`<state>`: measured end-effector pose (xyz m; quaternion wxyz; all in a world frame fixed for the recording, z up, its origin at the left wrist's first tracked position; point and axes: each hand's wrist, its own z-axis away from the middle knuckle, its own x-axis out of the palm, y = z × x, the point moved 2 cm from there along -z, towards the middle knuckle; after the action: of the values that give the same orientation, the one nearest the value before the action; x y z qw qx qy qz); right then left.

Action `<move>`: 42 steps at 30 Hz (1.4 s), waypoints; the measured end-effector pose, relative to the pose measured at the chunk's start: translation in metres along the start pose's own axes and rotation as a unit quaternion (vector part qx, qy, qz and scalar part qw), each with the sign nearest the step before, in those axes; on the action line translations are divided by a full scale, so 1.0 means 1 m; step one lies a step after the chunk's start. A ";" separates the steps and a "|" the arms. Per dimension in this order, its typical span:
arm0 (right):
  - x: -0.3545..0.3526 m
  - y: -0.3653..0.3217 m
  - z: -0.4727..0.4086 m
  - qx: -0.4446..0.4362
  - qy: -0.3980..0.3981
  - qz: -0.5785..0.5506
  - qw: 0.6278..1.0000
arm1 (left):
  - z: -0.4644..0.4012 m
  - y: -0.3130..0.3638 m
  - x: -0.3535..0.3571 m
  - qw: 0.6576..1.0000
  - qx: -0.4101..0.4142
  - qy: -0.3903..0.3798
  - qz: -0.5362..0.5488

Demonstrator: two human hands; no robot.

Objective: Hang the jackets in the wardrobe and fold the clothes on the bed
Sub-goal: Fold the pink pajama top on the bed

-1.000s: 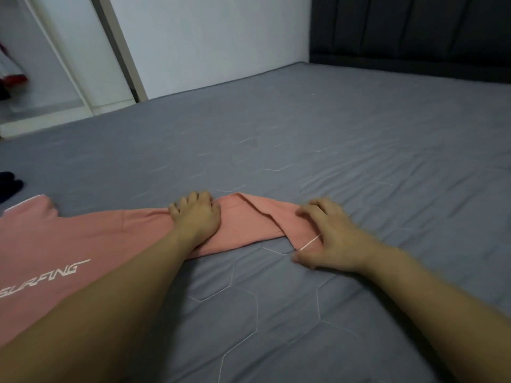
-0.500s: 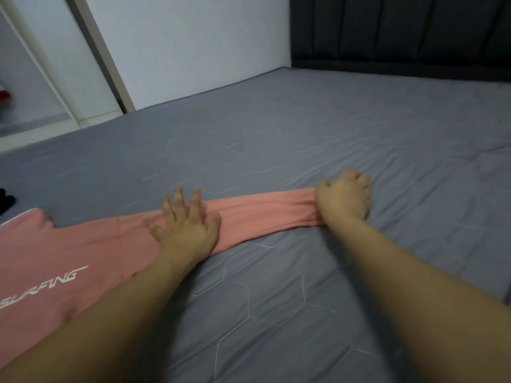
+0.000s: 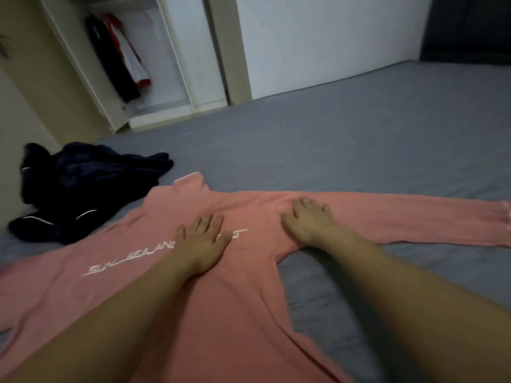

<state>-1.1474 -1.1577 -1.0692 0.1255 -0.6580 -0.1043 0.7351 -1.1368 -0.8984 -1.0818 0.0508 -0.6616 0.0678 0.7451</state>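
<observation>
Head view shows jackets [image 3: 121,53] hung in the wardrobe [image 3: 177,64]. Left hand [image 3: 201,241] and right hand [image 3: 309,222], both spread flat and gripping nothing, press the unfolded pink top [image 3: 235,299]; a dark garment [image 3: 83,189] waits crumpled.

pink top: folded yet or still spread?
Spread. The pink top lies flat on the bed, sleeve stretched straight out, both hands pressed open on it.
</observation>
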 end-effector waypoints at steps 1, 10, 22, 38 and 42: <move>0.014 -0.033 -0.014 -0.020 -0.014 0.008 1.000 | 0.003 -0.028 0.001 1.000 -0.011 0.003 -0.005; 0.058 -0.184 -0.127 -0.004 0.063 -0.014 0.998 | -0.054 -0.190 -0.008 0.958 -0.219 0.153 0.106; 0.012 -0.234 -0.155 -0.052 0.040 -0.482 0.874 | -0.083 -0.211 -0.078 0.780 -0.069 0.189 0.592; 0.074 -0.216 -0.028 -0.233 0.059 0.085 0.967 | 0.029 -0.148 0.011 0.999 0.021 0.012 0.047; 0.115 -0.184 -0.017 -0.281 0.055 0.116 0.951 | 0.031 -0.157 0.033 0.995 0.042 0.065 0.062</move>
<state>-1.1337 -0.9471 -1.1211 -0.1446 -0.7136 -0.2225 0.6484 -1.1452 -0.7386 -1.1162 0.0276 -0.7006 0.1427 0.6986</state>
